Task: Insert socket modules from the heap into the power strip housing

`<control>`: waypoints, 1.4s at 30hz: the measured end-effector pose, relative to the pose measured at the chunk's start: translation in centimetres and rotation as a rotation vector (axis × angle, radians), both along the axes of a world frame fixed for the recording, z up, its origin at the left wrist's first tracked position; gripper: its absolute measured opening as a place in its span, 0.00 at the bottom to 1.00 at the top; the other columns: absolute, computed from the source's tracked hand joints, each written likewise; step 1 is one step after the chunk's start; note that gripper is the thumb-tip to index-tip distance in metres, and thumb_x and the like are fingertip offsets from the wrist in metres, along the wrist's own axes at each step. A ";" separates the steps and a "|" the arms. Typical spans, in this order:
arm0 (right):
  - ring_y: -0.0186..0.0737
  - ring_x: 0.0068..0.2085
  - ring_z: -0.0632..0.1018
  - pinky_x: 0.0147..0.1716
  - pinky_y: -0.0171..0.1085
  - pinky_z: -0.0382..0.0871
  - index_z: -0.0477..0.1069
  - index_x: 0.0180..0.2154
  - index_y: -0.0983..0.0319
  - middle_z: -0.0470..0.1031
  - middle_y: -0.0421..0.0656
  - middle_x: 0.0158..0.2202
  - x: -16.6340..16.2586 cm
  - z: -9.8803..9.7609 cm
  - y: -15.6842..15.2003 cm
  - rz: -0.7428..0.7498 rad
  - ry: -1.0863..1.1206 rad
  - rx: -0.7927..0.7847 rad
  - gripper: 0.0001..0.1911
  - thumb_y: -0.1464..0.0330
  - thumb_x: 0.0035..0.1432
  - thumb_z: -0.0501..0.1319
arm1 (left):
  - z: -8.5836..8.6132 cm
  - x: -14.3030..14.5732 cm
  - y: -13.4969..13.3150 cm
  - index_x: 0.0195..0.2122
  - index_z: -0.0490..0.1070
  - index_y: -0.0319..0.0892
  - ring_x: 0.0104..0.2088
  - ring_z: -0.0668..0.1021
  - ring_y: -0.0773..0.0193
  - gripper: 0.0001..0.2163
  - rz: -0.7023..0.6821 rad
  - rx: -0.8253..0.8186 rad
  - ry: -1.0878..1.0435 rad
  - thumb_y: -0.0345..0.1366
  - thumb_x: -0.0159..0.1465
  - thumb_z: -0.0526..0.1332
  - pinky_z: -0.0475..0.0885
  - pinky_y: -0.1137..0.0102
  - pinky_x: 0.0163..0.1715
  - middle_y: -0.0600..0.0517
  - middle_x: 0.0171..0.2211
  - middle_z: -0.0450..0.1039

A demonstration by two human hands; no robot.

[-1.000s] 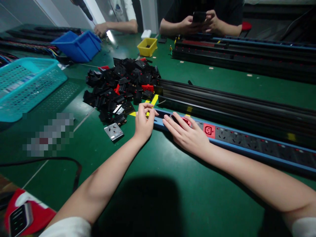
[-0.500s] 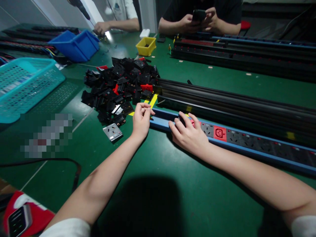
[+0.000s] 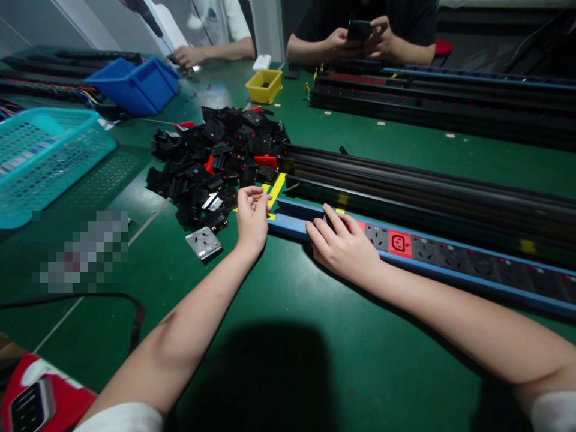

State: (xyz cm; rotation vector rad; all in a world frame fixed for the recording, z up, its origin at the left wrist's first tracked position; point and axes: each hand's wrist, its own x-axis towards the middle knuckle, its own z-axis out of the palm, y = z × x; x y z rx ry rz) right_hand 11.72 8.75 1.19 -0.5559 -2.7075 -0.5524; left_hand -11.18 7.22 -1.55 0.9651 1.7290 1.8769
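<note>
A long blue-edged power strip [image 3: 450,255] lies across the green table, with black sockets and a red socket module [image 3: 398,242] set in it. My right hand [image 3: 344,246] rests on the strip's left part, its fingers curled over a black and red module. My left hand [image 3: 251,217] hovers just off the strip's left end with its fingers loosely curled, and nothing shows in it. Beside that hand lies a heap of black and red socket modules [image 3: 220,159]. A single grey socket plate [image 3: 204,242] lies face up to the left of my wrist.
Long black rails [image 3: 427,186] lie behind the strip, with more strips [image 3: 450,99] further back. A teal basket [image 3: 42,159], a blue bin [image 3: 135,84] and a yellow box [image 3: 264,86] stand on the table. Two other people's hands are at the far edge, one pair holding a phone [image 3: 357,30].
The right hand slid along the strip and its fingers curled over a module. My left hand drew slightly away from the strip's end, still loosely curled.
</note>
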 end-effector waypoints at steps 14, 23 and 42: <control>0.63 0.64 0.68 0.55 0.49 0.62 0.69 0.59 0.68 0.76 0.53 0.53 0.1 0.2 0.0 0.011 -0.006 -0.027 0.20 0.68 0.68 0.55 | -0.3 -1.6 0.6 0.51 0.64 0.47 0.25 0.73 0.73 0.19 0.148 0.007 -0.022 0.32 0.58 0.59 0.68 0.76 0.24 0.51 0.46 0.73; 0.64 0.64 0.68 0.55 0.49 0.61 0.69 0.59 0.69 0.76 0.53 0.54 0.1 0.3 0.0 0.013 -0.019 -0.024 0.21 0.67 0.69 0.55 | -0.9 -2.7 1.5 0.55 0.64 0.52 0.56 0.78 0.55 0.21 0.072 0.072 -0.056 0.42 0.61 0.64 0.79 0.73 0.34 0.45 0.63 0.63; 0.62 0.62 0.70 0.54 0.49 0.61 0.70 0.57 0.69 0.77 0.53 0.52 0.0 0.7 -0.1 0.021 -0.010 0.002 0.20 0.68 0.67 0.57 | -0.3 -1.4 0.8 0.41 0.61 0.46 0.50 0.82 0.60 0.09 0.076 0.053 -0.134 0.33 0.62 0.60 0.80 0.66 0.44 0.47 0.54 0.75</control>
